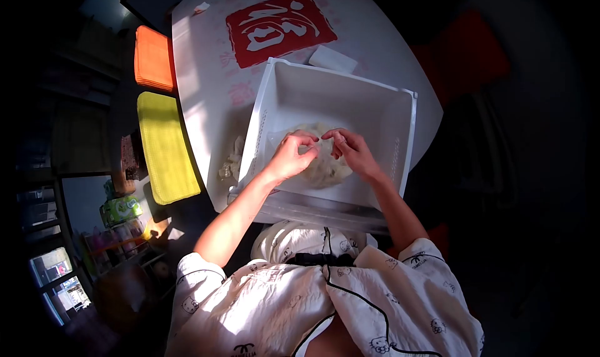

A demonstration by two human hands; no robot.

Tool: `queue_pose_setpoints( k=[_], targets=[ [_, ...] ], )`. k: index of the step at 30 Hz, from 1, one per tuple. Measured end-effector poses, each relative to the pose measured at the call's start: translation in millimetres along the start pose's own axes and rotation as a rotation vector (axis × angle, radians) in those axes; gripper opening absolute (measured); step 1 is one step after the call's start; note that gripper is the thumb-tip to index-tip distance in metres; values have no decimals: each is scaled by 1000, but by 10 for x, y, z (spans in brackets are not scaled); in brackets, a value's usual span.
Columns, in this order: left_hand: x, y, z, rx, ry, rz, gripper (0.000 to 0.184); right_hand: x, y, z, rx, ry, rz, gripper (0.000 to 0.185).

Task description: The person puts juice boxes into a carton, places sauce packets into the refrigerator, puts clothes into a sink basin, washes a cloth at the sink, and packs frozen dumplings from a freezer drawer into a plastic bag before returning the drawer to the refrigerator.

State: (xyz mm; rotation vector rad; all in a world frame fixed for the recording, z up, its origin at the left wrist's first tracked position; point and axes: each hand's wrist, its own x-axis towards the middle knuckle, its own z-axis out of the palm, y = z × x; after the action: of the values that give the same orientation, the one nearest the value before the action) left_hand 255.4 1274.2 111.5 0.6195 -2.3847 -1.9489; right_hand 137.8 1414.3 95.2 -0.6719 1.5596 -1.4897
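A white plastic bin (255, 130), like a fridge drawer, stands on the table close to my body. In it lies a clear plastic bag (325, 175) with pale, lumpy contents that I cannot identify. Above the bag, my left hand (295, 157) is closed, thumb and fingertips pinched together. Close beside it on the right, my right hand (351, 152) has curled fingers, its index finger pointing toward the left hand. Whatever is between the fingertips of either hand is too small to make out.
The white table (203, 63) bears a red square with white lettering (281, 29). Behind the bin lies a small white block (333, 59). A crumpled translucent bag (232, 162) rests left of the bin. Orange (154, 58) and yellow (167, 147) covered chair backs stand along the left edge.
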Motion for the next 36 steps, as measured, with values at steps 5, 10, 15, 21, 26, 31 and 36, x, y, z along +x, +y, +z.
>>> queue_pose_setpoints(
  k=[5,10,15,21,26,31,36],
  targets=[
    [111,41,35,-470,85,-109,15,-10,-110,17,-383,-268,31,26],
    [65,-209,195,-396,9,-98,22,-43,-123,65,42,18,79,27],
    [80,-201,276,77,18,-12,16,-39,-62,64,292,278,143,22],
    [94,-253,437,627,1,-72,17,-80,-163,204,149,461,60,27],
    [135,-567,382,823,-48,254,20,-23,-152,563,69,-16,-137,31],
    [221,-968,438,-58,19,-31,38,327,336,-1,-40,-1,-79,20],
    [159,-403,202,-248,-131,-547,46,49,278,106,-484,85,-156,12]
  ],
)
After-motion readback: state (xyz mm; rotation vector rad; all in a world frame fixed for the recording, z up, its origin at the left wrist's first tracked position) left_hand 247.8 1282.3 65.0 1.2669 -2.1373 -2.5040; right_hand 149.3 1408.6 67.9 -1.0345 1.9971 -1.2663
